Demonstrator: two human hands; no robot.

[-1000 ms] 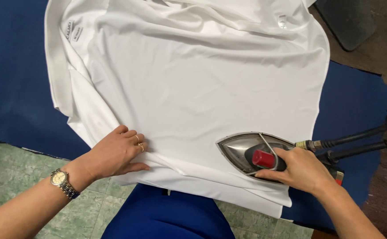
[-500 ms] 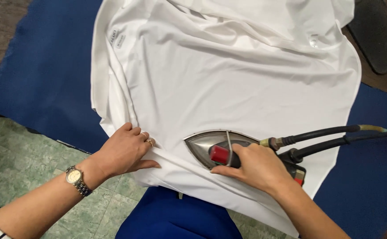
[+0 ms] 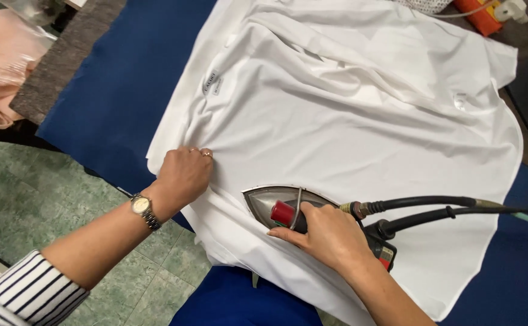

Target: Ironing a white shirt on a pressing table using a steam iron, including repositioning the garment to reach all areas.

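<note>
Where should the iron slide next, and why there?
Probably a little further toward the left hand. The iron, held by the right hand, points its tip that way, and the left hand presses the white shirt flat against the blue board just ahead of it. Small folds show in the cloth between the tip and that hand.

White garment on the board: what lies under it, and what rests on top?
Under the white garment a blue padded board shows around its edges; beneath the cloth it is hidden. On top sit the iron, gripped by the right hand, and the left hand.
</note>
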